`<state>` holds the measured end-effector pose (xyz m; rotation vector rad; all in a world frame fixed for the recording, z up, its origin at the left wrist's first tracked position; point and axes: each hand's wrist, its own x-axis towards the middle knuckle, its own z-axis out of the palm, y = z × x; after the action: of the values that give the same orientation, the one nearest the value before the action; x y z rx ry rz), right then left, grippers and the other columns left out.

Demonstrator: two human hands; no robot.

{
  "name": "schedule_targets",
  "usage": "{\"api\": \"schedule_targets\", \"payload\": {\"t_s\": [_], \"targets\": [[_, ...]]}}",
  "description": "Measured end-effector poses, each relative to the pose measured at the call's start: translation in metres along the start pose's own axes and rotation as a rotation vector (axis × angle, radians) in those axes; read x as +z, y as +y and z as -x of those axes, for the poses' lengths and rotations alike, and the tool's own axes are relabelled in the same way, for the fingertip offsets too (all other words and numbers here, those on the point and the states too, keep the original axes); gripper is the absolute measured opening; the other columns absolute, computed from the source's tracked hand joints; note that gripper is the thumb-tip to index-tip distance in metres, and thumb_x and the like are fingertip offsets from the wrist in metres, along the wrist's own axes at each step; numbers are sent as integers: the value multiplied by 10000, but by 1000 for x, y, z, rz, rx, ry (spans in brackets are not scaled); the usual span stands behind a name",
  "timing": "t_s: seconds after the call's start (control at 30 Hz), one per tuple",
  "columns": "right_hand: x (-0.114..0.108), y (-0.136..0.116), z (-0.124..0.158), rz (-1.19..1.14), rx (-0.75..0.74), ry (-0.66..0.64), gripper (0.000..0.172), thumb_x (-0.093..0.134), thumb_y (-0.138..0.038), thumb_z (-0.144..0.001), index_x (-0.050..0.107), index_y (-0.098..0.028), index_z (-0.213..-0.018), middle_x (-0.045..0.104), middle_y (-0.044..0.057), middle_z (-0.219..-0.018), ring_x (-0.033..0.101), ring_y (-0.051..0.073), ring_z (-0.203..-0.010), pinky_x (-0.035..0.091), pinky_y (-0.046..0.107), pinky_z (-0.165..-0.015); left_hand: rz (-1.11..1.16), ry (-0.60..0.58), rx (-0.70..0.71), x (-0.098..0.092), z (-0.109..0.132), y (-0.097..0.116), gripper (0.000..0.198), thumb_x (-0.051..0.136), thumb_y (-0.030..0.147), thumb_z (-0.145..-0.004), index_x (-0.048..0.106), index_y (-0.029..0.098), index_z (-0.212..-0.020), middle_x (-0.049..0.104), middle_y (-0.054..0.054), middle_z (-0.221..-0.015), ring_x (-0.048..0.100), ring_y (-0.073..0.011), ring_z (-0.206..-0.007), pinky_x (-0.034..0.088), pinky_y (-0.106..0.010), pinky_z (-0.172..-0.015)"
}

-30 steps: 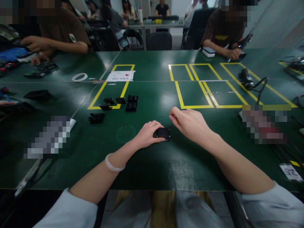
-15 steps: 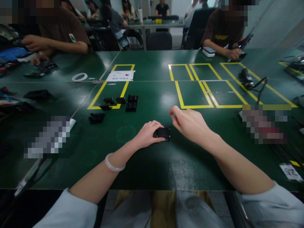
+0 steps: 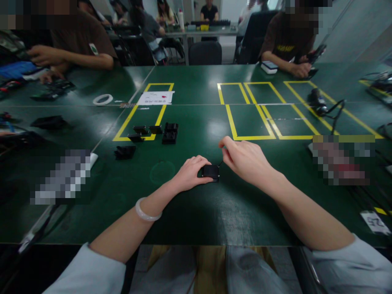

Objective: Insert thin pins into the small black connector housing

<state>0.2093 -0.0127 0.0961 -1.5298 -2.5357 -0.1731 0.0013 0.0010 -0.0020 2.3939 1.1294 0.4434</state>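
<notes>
My left hand (image 3: 193, 173) grips a small black box-shaped part (image 3: 211, 172) on the green table, with thumb and fingers on its left side. Bright screw heads show along its edges. A thin dark tool, possibly a hex key (image 3: 221, 163), slants from the part's right side up into my right hand (image 3: 245, 159). The fingers of that hand are closed in a pinch around the tool, and most of it is hidden. Left of my hands lie several black parts: an open-framed block (image 3: 170, 133), upright flat plates (image 3: 136, 137) and a bracket-like piece (image 3: 125, 152).
Yellow tape (image 3: 254, 137) marks rectangles on the table (image 3: 190, 220). A white paper sheet (image 3: 156, 98) and a white tape roll (image 3: 103, 99) lie farther back. A corded black device (image 3: 318, 101) is at right. Two people work across the table.
</notes>
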Motion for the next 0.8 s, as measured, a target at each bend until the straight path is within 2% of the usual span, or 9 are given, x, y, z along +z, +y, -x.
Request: {"api": "schedule_targets", "payload": {"t_s": [0.2,0.37,0.47,0.67,0.8], "targets": [[2,2,1,49,-14,3,340,278,-365,-998,564,-184,-970,706,45,-759,644,182,-666,244,288,-575,-8,-3,6,0,0,1,425,657,518,-830,576,229,-1130,583,-60,-1131,540,-260,-1045,407,-387,-896],[1,0,1,26,-21,20,279,313,-234,-956,563,-176,-1067,711,45,-775,641,171,-664,267,280,-588,8,-1,-8,1,1,-1,425,654,522,-826,578,241,-1137,584,-61,-1131,538,-264,-1041,406,-398,-904],[1,0,1,8,-29,50,281,354,-216,-928,545,-166,-1129,712,45,-793,647,175,-678,286,279,-602,12,8,-4,1,0,-1,422,665,507,-822,580,239,-1136,584,-61,-1125,539,-261,-1033,408,-394,-897],[2,2,1,42,-30,3,340,282,-344,-992,579,-177,-1008,709,51,-757,633,174,-659,257,287,-596,-4,-3,0,0,0,1,421,673,505,-818,577,225,-1118,589,-63,-1116,544,-261,-1026,411,-389,-892],[2,1,1,41,-34,12,299,300,-265,-972,579,-183,-1039,708,42,-754,626,166,-643,260,286,-601,-15,-8,-3,0,0,0,417,663,507,-828,570,228,-1124,585,-63,-1127,541,-261,-1029,409,-388,-896]]}}
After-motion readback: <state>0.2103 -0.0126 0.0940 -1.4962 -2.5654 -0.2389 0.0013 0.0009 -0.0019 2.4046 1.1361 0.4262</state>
